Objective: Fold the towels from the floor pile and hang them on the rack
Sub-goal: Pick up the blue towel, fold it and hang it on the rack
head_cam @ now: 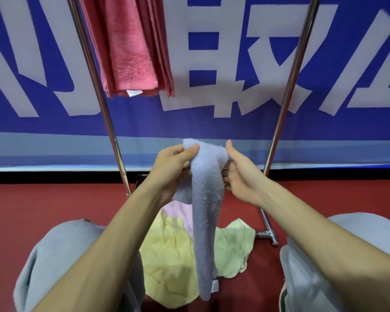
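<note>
Knees (pixel 54 266) in grey trousers down at 7 and 5 o'clock, forearms (pixel 113 244) reaching in over them. Just past that, at 6 o'clock on the red floor (pixel 32 217), the pile (pixel 162 266): crumpled yellow towels (pixel 232 244) with a pink towel (pixel 178 210) tucked at the far side. Dangling over it, a pale blue towel (pixel 205 210), bunched into a long rope, long axis straight up and down from 12 to 6, tag (pixel 214 285) end low over the yellow stuff.

Left hand (pixel 173 167) pinching the top left corner, thumb on the front. Right hand (pixel 241 176) hooked onto the top right edge with curled fingers, thumb sticking up free. Both hands level on the same top edge and close together, so neither really nearer. Guessing next: pull those corners apart toward 9 and 3 to open it flat before any folding.

Further back, rack (pixel 99 97) poles slanting up at 10 and 2, folded red towels (pixel 131 52) already hung at 11. Behind all that, blue banner (pixel 324 131) with big white letters.
</note>
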Motion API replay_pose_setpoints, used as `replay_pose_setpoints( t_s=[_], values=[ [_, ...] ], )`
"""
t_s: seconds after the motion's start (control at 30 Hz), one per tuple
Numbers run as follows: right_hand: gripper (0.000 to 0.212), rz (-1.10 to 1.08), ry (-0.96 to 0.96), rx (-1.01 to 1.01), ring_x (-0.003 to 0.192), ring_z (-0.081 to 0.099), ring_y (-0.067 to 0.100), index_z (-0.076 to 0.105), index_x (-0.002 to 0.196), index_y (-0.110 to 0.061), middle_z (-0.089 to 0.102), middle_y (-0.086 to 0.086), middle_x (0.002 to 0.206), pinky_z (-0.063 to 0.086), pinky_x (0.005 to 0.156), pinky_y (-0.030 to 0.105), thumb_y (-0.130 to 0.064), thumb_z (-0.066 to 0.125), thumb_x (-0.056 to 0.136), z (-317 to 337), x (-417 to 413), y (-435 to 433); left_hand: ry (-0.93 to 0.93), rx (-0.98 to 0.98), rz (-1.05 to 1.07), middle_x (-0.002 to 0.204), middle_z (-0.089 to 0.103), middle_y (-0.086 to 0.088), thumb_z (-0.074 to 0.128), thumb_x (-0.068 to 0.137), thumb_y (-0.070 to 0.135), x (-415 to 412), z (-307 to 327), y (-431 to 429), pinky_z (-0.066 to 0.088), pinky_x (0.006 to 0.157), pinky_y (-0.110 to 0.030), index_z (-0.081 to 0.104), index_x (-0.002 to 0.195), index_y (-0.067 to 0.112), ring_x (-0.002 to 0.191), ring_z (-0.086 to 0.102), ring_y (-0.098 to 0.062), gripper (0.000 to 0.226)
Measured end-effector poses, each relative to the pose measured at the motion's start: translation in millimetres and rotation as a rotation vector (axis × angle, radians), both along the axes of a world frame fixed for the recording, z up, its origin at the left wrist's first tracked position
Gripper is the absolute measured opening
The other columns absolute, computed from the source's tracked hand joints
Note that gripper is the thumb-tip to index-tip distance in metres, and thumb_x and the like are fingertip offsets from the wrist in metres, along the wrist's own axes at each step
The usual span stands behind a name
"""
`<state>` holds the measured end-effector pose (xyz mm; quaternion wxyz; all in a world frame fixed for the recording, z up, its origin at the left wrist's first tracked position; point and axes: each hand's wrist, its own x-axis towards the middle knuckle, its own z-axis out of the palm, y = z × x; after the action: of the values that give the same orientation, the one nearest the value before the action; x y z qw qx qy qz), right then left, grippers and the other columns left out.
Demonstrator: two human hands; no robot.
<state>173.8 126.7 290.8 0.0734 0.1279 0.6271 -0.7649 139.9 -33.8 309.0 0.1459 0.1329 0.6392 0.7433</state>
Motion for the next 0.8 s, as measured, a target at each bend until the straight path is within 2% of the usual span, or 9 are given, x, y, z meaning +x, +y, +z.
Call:
replay_pose_setpoints(
  t_s=[0.1,0.17,0.3,0.37,0.43,0.5,0.6,0.7,0.8],
  values=[
    [0.075,0.138,0.017,-0.152,0.118,0.06,0.026,0.056,0.13,-0.011,0.064,0.012,0.126,0.04,0.107,0.042,-0.067,0.024,0.092,-7.0,3.0,-5.4,-0.058,0.034,0.003,0.075,0.063,-0.009,0.06,0.092,0.021,-5.0,6.7,-9.8,0.048,0.064,-0.026,0.067,0.092,0.002,0.068,0.057,-0.018,0.02],
    [0.081,0.194,0.002,-0.124,0.123,0.056,0.032,0.058,0.129,-0.011,0.061,0.016,0.13,0.034,0.112,0.047,-0.072,0.025,0.088,-10.6,1.5,-5.5,-0.104,0.046,0.049,0.061,0.064,-0.001,0.06,0.091,0.018,-8.4,7.6,-15.4,0.047,0.051,-0.019,0.065,0.082,0.005,0.053,0.058,-0.011,0.017],
    [0.094,0.256,-0.019,0.054,0.108,0.051,0.039,0.062,0.124,-0.004,0.057,0.025,0.126,0.036,0.103,0.042,-0.08,0.054,0.07,-13.2,1.2,-5.7,-0.222,0.117,0.137,0.049,0.059,0.002,0.061,0.091,0.013,-12.3,6.6,-19.0,0.042,0.04,-0.015,0.061,0.078,0.006,0.04,0.055,-0.007,0.015],
    [0.07,0.24,-0.003,0.086,0.099,0.062,0.025,0.068,0.116,-0.006,0.066,0.014,0.111,0.046,0.093,0.035,-0.064,0.062,0.076,-13.5,2.7,-4.9,-0.274,0.155,0.181,0.048,0.058,0.002,0.063,0.089,0.012,-15.8,4.8,-19.4,0.044,0.041,-0.015,0.06,0.076,0.007,0.04,0.054,-0.007,0.014],
    [0.03,0.263,0.017,0.142,0.075,0.064,0.012,0.075,0.09,-0.01,0.068,0.005,0.084,0.051,0.073,0.025,-0.038,0.065,0.085,-11.8,6.7,-5.8,-0.323,0.18,0.238,0.053,0.056,0.001,0.066,0.087,0.012,-20.9,1.2,-19.8,0.046,0.046,-0.017,0.059,0.074,0.009,0.045,0.053,-0.009,0.016],
    [0.014,0.269,0.041,0.24,0.069,0.063,0.014,0.072,0.082,-0.006,0.064,0.01,0.077,0.052,0.064,0.021,-0.016,0.065,0.088,-10.7,8.8,-7.7,-0.372,0.2,0.31,0.061,0.05,-0.001,0.068,0.085,0.012,-27.0,-3.6,-20.7,0.045,0.052,-0.021,0.057,0.076,0.011,0.053,0.049,-0.011,0.015],
    [0.004,0.097,0.13,0.293,0.062,0.063,0.01,0.067,0.088,0.0,0.067,0.01,0.076,0.053,0.059,0.019,-0.001,0.064,0.086,-10.5,7.7,-10.9,-0.452,0.297,0.389,0.065,0.054,-0.004,0.068,0.085,0.009,-28.9,-7.5,-20.7,0.05,0.052,-0.02,0.059,0.082,0.006,0.055,0.053,-0.013,0.009],
    [0.009,-0.077,0.26,0.38,0.062,0.064,0.005,0.066,0.095,0.002,0.07,0.007,0.081,0.051,0.06,0.014,0.001,0.062,0.088,-9.3,5.1,-12.5,-0.477,0.399,0.375,0.073,0.06,-0.006,0.064,0.087,0.006,-26.0,-9.0,-17.5,0.052,0.057,-0.021,0.059,0.082,0.004,0.058,0.058,-0.012,0.007],
    [0.013,-0.161,0.366,0.363,0.071,0.066,0.009,0.066,0.101,-0.002,0.072,0.005,0.086,0.054,0.067,0.018,-0.001,0.059,0.091,-4.2,2.2,-13.3,-0.39,0.254,0.25,0.063,0.038,0.0,0.061,0.09,0.02,-21.7,-11.7,-11.9,0.031,0.052,-0.023,0.051,0.074,0.015,0.053,0.034,-0.011,0.019]
  ],
)
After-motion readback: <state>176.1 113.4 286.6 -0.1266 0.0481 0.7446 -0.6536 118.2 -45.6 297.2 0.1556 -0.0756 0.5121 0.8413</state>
